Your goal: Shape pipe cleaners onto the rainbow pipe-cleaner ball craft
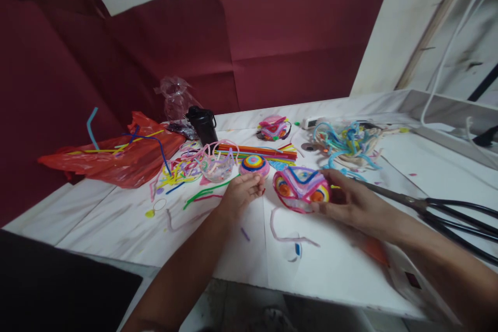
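Observation:
My right hand (344,197) grips a clear bowl-like piece covered with pipe cleaners (301,187) by its right side. It has a pink rim, two orange and yellow round eyes, and a blue V above them. My left hand (244,193) is to its left, fingers curled together; whether anything is in them is hidden. Just behind the left fingers sits a dome of coiled pipe cleaners (254,164) in rings of blue, orange, yellow and pink. A mauve pipe cleaner (291,239) lies bent on the table below the held piece.
Large black-handled scissors (420,205) lie right of my right hand. Farther back are a tangle of pipe cleaners (346,142), a finished-looking pink piece (273,128) and a black cup (202,125). At left are a red plastic bag (132,166) and a clear bowl (218,166) amid scraps.

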### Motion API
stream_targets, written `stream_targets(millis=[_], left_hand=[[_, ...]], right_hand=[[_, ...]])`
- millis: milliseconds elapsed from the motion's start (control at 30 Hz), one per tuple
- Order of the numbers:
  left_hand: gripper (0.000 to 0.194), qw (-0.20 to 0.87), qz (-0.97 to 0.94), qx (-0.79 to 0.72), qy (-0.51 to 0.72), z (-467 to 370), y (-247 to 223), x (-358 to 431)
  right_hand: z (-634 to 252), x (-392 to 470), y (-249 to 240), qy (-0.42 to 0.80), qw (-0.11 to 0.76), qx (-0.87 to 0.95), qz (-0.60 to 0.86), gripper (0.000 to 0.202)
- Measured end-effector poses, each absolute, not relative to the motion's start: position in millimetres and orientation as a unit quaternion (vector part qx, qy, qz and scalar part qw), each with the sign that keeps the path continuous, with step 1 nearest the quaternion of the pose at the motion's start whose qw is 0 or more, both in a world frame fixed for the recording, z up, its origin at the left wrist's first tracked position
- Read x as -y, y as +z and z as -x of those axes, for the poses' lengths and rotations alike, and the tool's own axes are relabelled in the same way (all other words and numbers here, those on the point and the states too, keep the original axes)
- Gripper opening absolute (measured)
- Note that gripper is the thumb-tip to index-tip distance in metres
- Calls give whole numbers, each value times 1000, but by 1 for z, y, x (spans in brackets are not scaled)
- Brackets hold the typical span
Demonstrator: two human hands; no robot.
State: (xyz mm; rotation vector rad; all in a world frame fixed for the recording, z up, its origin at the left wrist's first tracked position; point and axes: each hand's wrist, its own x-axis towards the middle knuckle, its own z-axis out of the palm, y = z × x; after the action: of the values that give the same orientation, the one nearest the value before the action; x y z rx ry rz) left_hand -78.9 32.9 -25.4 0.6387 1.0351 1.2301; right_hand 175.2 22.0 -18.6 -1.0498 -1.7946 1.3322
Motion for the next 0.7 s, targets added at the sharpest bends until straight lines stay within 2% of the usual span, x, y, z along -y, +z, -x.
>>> stream_targets(millis=[100, 300, 467, 700], left_hand=[[9, 637, -301, -464, 537, 79, -31, -32], [21, 614, -329, -478, 535, 77, -42, -32], [22, 600, -353, -498, 518, 75, -43, -31], [25, 580, -389, -524, 487, 73, -44, -30]], right_hand=[[-177, -34, -10, 512, 335, 671, 419, 58], [-174, -70, -3, 462, 337, 671, 472, 63], [-165, -97, -5, 478, 313, 669, 475, 49], [-149, -124, -9, 528, 283, 662, 450, 52]])
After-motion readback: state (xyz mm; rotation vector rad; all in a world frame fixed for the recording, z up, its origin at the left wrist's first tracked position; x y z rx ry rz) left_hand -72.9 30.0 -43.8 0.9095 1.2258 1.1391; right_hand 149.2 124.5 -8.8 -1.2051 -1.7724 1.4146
